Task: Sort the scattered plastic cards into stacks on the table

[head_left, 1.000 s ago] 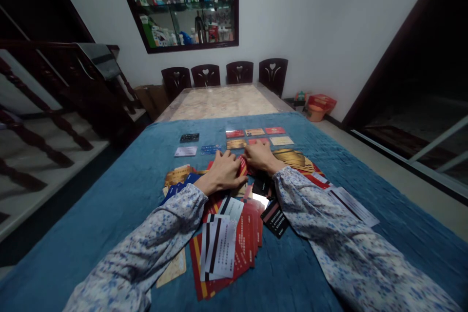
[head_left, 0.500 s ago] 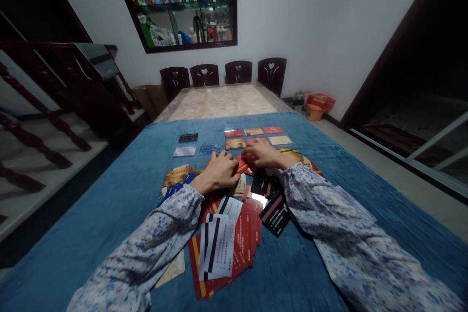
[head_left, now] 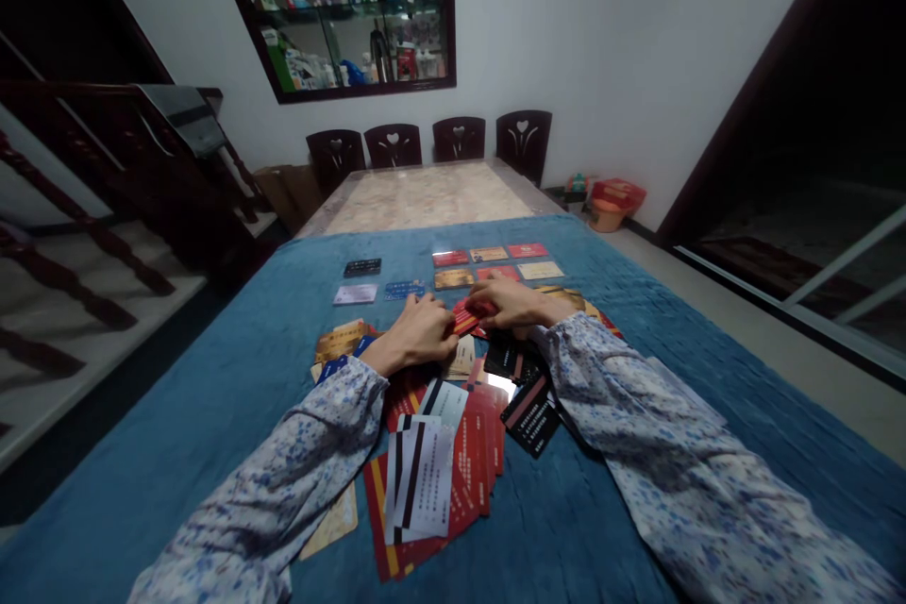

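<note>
A heap of plastic cards (head_left: 453, 453), red, white, black and gold, lies on a blue cloth (head_left: 212, 415) in front of me. My left hand (head_left: 417, 337) rests on the heap's far end with fingers curled over a red card (head_left: 465, 316). From the other side my right hand (head_left: 516, 304) pinches the same red card. Past the hands, single cards lie in rows: a black card (head_left: 361, 267), a white card (head_left: 355, 294), a blue card (head_left: 405, 290), and red and gold cards (head_left: 488, 264).
The cloth covers the near part of a long marble-topped table (head_left: 425, 196). Dark chairs (head_left: 425, 143) line its far end under a wall cabinet (head_left: 354, 9). A wooden stair railing (head_left: 85, 208) runs at left, and a red basket (head_left: 615, 203) sits on the floor at right.
Both hands have stayed at the heap's far end, with the red card now lifted slightly between them. The view has drifted a little.
</note>
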Motion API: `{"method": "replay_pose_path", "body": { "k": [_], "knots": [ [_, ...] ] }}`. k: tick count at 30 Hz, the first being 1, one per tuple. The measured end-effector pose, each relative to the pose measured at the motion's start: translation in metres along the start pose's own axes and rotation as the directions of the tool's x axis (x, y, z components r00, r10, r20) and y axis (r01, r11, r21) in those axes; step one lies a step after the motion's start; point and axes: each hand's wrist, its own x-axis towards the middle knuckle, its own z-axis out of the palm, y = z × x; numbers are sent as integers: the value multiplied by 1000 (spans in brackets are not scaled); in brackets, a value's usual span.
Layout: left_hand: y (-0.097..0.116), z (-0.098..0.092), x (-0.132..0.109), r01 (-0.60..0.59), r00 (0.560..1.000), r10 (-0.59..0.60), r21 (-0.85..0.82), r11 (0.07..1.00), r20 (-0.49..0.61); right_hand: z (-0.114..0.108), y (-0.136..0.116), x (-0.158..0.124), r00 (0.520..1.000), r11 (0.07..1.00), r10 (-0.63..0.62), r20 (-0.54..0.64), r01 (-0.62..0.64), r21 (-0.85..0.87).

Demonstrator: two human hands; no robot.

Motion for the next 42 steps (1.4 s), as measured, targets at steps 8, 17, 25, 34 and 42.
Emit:
{"method": "replay_pose_path", "body": {
  "k": [8, 17, 25, 34, 42],
  "knots": [
    [-8, 0, 3, -13, 1000, 13, 10, 1000, -11, 3, 6, 2, 995, 995, -63, -77, 69, 69],
    [-28, 3, 7, -44, 993, 32, -102, 994, -110, 5, 10, 1, 987, 992, -17, -158, 36, 122],
    [-43, 6, 10, -80, 984, 54, -154, 985, -171, 9, 6, 4, 968, 994, 43, -249, -16, 110],
    [-50, 8, 11, -47, 979, 19, -137, 990, -202, 8, 0, 3, 961, 993, 94, -261, -73, 88],
    [-58, 17, 13, 16, 970, -60, -183, 983, -235, 12, -1, 4, 951, 988, 155, -267, -147, 48]
  ]
}}
